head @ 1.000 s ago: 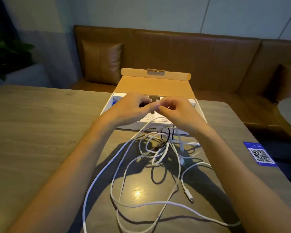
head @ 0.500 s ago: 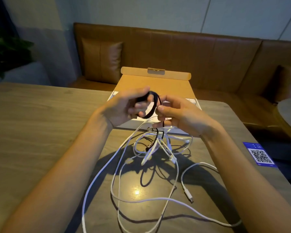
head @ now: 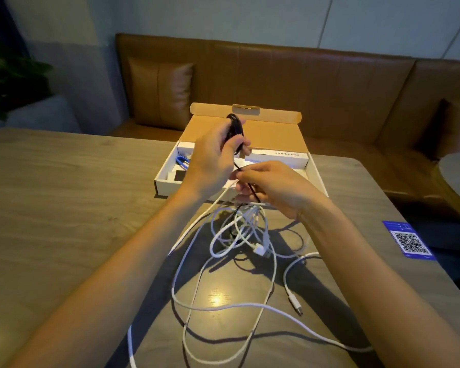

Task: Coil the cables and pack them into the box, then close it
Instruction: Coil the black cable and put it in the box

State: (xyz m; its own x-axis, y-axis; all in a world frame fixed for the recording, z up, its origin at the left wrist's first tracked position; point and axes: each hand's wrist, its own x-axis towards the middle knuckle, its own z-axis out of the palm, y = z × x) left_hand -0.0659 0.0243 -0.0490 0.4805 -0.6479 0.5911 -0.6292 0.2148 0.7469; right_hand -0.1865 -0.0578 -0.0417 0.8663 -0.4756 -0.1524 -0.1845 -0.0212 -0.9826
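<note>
Over the box, the left hand grips the black cable coil; the right hand pinches its tail. Best feed slack gently, clear of the white cables before the box.

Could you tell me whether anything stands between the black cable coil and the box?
Nothing blocks the open box; the left hand holds the black coil over it. But its tail runs through the right hand into the white cables.
</note>
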